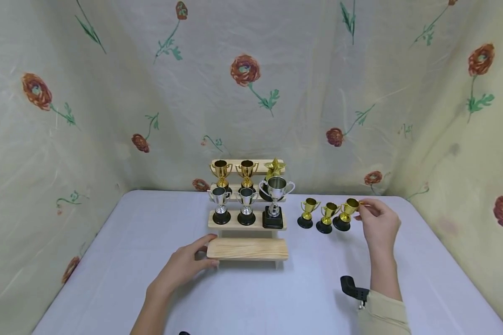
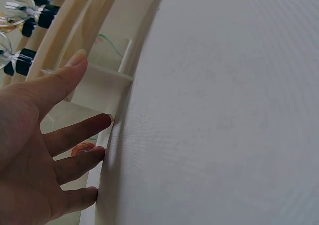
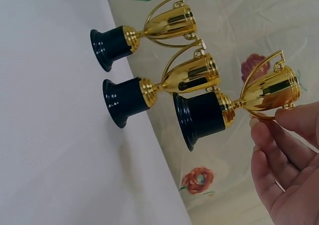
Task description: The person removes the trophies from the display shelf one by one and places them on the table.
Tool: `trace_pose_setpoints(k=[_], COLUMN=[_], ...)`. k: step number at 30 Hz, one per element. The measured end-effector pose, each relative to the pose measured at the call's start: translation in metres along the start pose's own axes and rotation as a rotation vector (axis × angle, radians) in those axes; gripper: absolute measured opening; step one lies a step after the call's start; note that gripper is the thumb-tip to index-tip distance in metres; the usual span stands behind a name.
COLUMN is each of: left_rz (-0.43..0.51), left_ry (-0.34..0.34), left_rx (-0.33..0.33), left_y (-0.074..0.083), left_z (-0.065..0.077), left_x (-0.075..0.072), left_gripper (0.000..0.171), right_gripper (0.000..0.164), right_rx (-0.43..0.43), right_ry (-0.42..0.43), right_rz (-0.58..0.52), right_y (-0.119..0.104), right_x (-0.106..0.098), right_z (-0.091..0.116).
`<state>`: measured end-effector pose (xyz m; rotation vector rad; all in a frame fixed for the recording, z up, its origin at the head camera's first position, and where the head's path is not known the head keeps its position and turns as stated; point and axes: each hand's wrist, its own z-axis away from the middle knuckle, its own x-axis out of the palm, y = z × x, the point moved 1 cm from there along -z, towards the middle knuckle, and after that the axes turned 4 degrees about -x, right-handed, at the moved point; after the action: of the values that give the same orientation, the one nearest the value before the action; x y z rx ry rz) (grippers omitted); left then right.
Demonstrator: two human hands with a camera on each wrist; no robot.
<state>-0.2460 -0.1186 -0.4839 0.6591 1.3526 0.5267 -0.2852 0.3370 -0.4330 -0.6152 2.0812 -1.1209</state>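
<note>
My right hand pinches one handle of a small gold trophy cup between thumb and fingers. Its black base is tilted in the head view. Two matching gold cups, a nearer one and one farther left, stand upright beside it. At the left end of a tiered wooden stand is my left hand. In the left wrist view its thumb lies against the lowest shelf, while the other fingers are straight and spread near the tabletop.
The stand's middle tier carries two small silver cups and a larger silver cup on a square base. Behind them stand two gold cups and a gold star trophy. A flowered curtain encloses the white table.
</note>
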Motion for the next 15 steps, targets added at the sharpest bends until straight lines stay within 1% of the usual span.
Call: trace_pose_setpoints(k=[10, 15], left_rz=[-0.004, -0.002], left_ry=[0.0, -0.003], left_rx=[-0.006, -0.006], left_y=[-0.001, -0.002], left_z=[-0.001, -0.002], left_x=[0.0, 0.001], left_gripper=[0.068, 0.069], right_gripper=[0.019, 0.019], right_rx=[0.02, 0.018], right_ry=[-0.01, 0.021], right_rz=[0.015, -0.042], right_y=[0.011, 0.016], right_x=[0.005, 0.005], right_z=[-0.003, -0.004])
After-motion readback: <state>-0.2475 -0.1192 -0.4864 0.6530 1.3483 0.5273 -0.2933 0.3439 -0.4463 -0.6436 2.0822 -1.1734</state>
